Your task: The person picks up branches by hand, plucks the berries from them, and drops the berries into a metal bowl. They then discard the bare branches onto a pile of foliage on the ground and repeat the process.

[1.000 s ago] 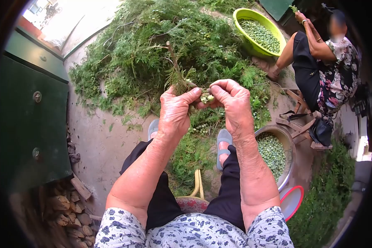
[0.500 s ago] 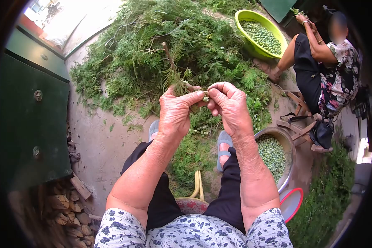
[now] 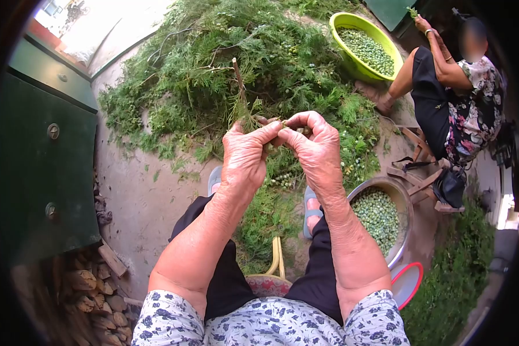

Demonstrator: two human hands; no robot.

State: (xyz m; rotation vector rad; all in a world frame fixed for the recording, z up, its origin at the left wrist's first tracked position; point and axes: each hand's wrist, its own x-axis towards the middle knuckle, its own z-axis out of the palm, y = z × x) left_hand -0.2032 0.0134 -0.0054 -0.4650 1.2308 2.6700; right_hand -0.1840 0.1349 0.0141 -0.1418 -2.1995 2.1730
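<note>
In my left hand (image 3: 242, 154) is an evergreen sprig (image 3: 240, 95), its bare brown stem pointing up and away from me. The thumb and fingers are closed around its leafy part. My right hand (image 3: 318, 151) meets the left thumb tip, its own thumb and forefinger pinched together at the sprig's end. What lies between those fingertips is mostly hidden, with only a bit of green showing. Beyond and beneath both hands spreads a big heap of cut evergreen branches (image 3: 213, 95). By my right forearm stands a metal basin (image 3: 408, 216) holding small green seed cones (image 3: 376, 216).
A yellow-green tub (image 3: 341, 55) of cones stands at the far right, near a seated person (image 3: 467, 104) holding a sprig. A wooden stool (image 3: 418, 184) and red-rimmed white container (image 3: 406, 285) are to my right. Left are a green cabinet (image 3: 52, 173) and stacked firewood (image 3: 101, 294).
My right hand has shifted slightly left and turned, its thumb now against the left thumb. The pale green cones seen between the hands are now mostly covered. The sprig's stem moved slightly right.
</note>
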